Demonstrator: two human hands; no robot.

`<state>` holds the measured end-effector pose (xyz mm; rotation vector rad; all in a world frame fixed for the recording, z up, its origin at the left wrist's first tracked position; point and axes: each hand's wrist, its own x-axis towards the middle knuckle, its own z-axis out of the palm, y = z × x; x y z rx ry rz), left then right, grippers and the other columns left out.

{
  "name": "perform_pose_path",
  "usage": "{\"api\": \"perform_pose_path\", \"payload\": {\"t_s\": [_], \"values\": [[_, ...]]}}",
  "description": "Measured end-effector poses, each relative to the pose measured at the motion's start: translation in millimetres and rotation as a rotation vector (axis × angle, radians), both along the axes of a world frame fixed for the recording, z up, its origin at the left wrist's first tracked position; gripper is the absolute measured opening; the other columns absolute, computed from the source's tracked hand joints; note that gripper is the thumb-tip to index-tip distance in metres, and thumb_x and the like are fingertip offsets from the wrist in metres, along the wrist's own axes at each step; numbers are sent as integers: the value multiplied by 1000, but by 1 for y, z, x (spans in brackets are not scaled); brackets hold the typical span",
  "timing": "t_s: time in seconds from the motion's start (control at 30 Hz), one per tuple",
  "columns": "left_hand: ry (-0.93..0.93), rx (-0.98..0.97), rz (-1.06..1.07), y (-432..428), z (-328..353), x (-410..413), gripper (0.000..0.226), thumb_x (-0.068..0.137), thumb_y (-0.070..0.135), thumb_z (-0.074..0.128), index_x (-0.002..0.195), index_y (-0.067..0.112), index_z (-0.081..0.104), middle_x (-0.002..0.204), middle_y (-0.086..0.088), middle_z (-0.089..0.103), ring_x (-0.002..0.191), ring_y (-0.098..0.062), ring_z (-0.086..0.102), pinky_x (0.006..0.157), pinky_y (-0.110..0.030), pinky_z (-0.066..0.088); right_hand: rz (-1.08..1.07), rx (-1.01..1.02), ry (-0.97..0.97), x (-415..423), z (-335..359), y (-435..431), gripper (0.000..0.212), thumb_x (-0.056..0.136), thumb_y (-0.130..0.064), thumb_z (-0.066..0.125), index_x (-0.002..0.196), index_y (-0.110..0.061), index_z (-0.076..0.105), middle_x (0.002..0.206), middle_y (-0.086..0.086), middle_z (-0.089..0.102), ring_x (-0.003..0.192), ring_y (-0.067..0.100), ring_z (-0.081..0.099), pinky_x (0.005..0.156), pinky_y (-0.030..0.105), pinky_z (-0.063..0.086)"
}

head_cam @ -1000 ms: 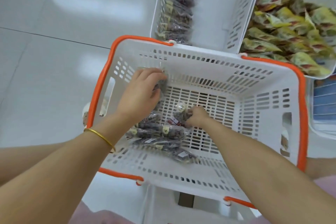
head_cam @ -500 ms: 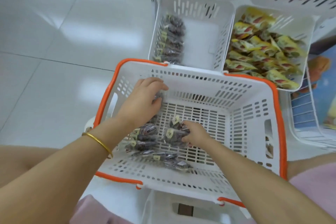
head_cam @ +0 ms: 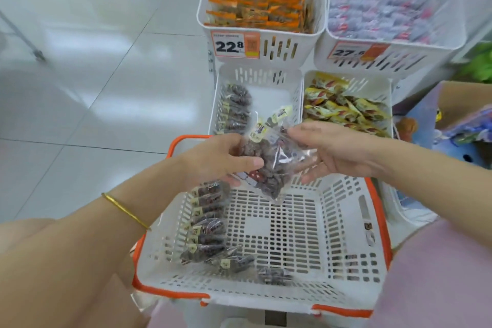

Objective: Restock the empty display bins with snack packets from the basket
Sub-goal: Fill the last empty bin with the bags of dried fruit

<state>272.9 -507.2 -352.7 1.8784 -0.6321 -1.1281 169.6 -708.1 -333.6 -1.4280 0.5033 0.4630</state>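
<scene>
A bunch of clear snack packets [head_cam: 269, 160] with dark contents and yellow labels is lifted above the white basket with orange rim [head_cam: 378, 221]. My left hand [head_cam: 221, 160] grips the bunch from the left, thumb across its front. My right hand [head_cam: 327, 149] touches its right side with fingers spread and nearly straight. Several more of the same packets [head_cam: 207, 229] lie along the basket's left side. Beyond the basket, the lower left display bin [head_cam: 290, 93] holds a row of the same packets [head_cam: 234, 109] against its left wall.
The lower right bin holds yellow packets [head_cam: 343, 109]. Above it are a bin of orange packets [head_cam: 258, 2] with a 22.8 price tag and a bin of pale pink packets [head_cam: 386, 0]. A cardboard box [head_cam: 466, 125] with toys stands at the right. White tiled floor lies to the left.
Both hands have risen out of the basket with a bunch of packets, and the view has tilted up toward the display bins.
</scene>
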Motion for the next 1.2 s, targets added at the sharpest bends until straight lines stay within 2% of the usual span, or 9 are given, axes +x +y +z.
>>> {"api": "perform_pose_path", "payload": {"t_s": [0.1, 0.23, 0.4, 0.6, 0.73, 0.8, 0.9, 1.03, 1.2], "values": [[-38, 10, 2, -2, 2, 2, 14, 83, 23, 68, 85, 19, 56, 75, 11, 65, 73, -6, 64, 75, -27, 57, -105, -30, -36, 5, -6, -3, 54, 82, -44, 59, 122, -8, 53, 113, 13, 64, 73, 24, 63, 57, 30, 58], [-63, 71, 178, 2, 1, 20, 30, 79, 35, 71, 82, 9, 54, 90, -10, 61, 85, -23, 62, 81, -39, 57, -249, -156, -112, 13, -6, -13, 22, 94, -33, 53, 107, -16, 58, 101, 8, 64, 76, 18, 63, 62, 30, 58], [145, 16, 438, 8, 5, 40, 24, 88, 26, 62, 97, 6, 53, 97, -12, 64, 84, -23, 65, 78, -37, 57, -315, -59, -121, 16, -5, -27, 19, 96, -27, 51, 109, -17, 60, 100, 7, 65, 78, 21, 63, 59, 28, 55], [265, -59, 539, 8, 9, 49, 13, 90, 13, 60, 95, 10, 47, 105, -15, 62, 98, -28, 63, 81, -40, 54, -338, 98, -95, 15, -17, -23, 29, 96, -18, 49, 124, -13, 54, 129, -2, 53, 107, 26, 56, 59, 34, 55], [338, -93, 559, 7, 9, 48, 20, 90, 5, 58, 105, 9, 44, 106, -18, 62, 96, -30, 63, 83, -43, 54, -407, 94, -90, 14, -17, -23, 21, 98, -13, 37, 105, -18, 57, 102, 3, 58, 84, 20, 59, 62, 37, 57], [360, -125, 550, 7, 9, 48, 19, 91, 4, 57, 104, 10, 44, 103, -15, 61, 92, -27, 63, 75, -40, 57, -440, 115, -53, 14, -15, -22, 24, 99, -27, 39, 105, -19, 61, 91, 4, 65, 70, 22, 66, 60, 36, 57], [360, -161, 548, 8, 11, 47, 12, 91, 7, 57, 93, 10, 46, 95, -12, 63, 84, -23, 65, 67, -34, 59, -374, 72, -59, 14, -12, -23, 46, 82, -58, 52, 105, -22, 65, 92, 5, 72, 73, 23, 70, 59, 35, 59], [294, -180, 563, 10, 12, 44, 14, 91, 12, 58, 83, 13, 47, 86, -9, 66, 75, -20, 67, 67, -32, 60, -288, -27, -174, 14, -6, -25, 26, 70, -31, 70, 91, -16, 66, 82, 5, 67, 59, 14, 67, 50, 27, 57], [316, -187, 497, 10, 14, 39, 5, 94, 15, 54, 96, 13, 49, 111, -18, 64, 105, -35, 64, 81, -42, 56, -1, -94, -256, 14, 1, -22, 17, 67, -24, 77, 71, -20, 61, 87, 11, 59, 79, 23, 60, 62, 34, 58]]}}
